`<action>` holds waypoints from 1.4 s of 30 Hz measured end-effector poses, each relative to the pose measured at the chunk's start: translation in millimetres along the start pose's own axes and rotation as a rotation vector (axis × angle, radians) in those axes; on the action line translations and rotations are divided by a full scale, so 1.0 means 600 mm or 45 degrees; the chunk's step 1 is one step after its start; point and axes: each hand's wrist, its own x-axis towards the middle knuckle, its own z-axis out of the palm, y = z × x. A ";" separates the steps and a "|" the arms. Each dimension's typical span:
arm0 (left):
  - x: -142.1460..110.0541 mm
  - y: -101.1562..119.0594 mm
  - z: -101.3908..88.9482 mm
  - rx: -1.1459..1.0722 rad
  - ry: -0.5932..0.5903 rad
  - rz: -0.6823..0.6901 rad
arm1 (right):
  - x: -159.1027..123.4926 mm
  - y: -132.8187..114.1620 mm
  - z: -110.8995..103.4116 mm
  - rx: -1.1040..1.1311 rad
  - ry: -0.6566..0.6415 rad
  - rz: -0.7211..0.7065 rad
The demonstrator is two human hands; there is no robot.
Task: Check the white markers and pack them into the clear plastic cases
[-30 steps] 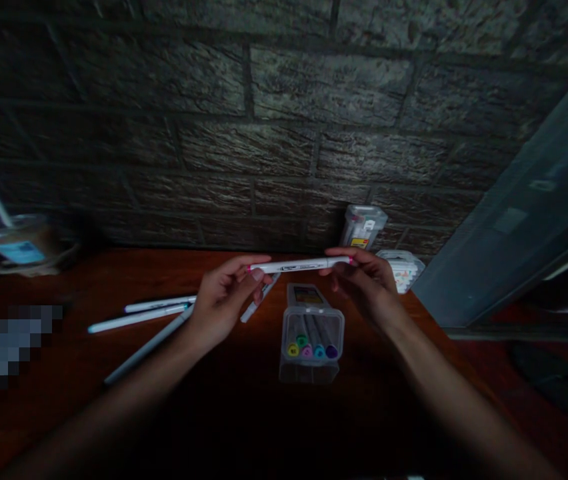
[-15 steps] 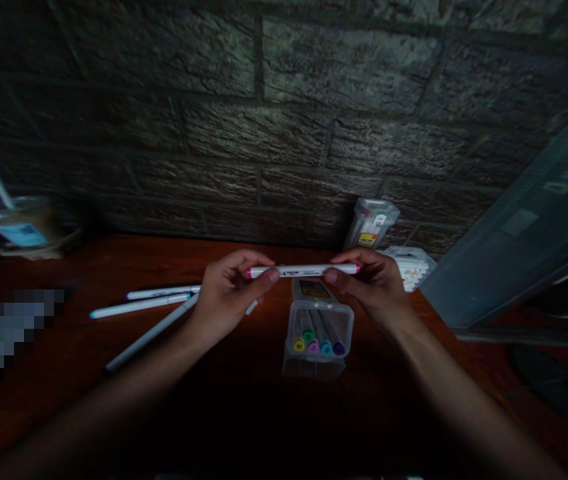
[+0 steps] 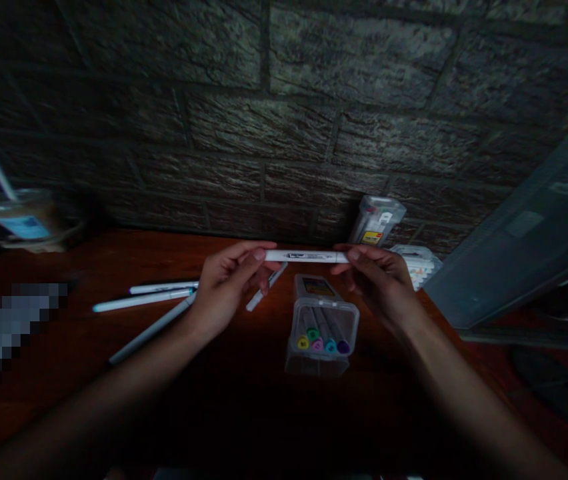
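A white marker (image 3: 307, 256) with dark print is held level above the table, one end in each hand. My left hand (image 3: 229, 280) pinches its left end between thumb and fingers. At the other end, my right hand (image 3: 381, 273) grips the marker the same way, and both tips are covered by the fingers. Below and between the hands lies a clear plastic marker case (image 3: 321, 333), with several markers inside showing yellow, green, pink, blue and purple ends. Behind my left fingers another white marker (image 3: 267, 287) rests on the table.
Several loose markers (image 3: 144, 305) lie left of my left wrist. A lidded drink cup (image 3: 24, 220) with a straw stands at the far left. By the brick wall (image 3: 294, 127) are an upright clear case (image 3: 378, 220) and a second case of markers (image 3: 417, 267).
The marker has risen slightly in view. My fingers have shifted over its ends, so the pink tips seen before are now hidden. The loose marker behind my left hand shows more.
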 end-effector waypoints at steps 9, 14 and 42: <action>0.004 0.001 0.000 -0.132 -0.020 -0.046 | 0.001 -0.018 0.003 0.134 -0.061 0.094; 0.002 0.000 0.003 0.061 -0.007 0.064 | 0.002 -0.008 -0.001 0.053 -0.053 0.040; 0.003 -0.002 -0.001 0.167 -0.021 0.075 | 0.002 -0.004 0.002 0.030 -0.057 0.053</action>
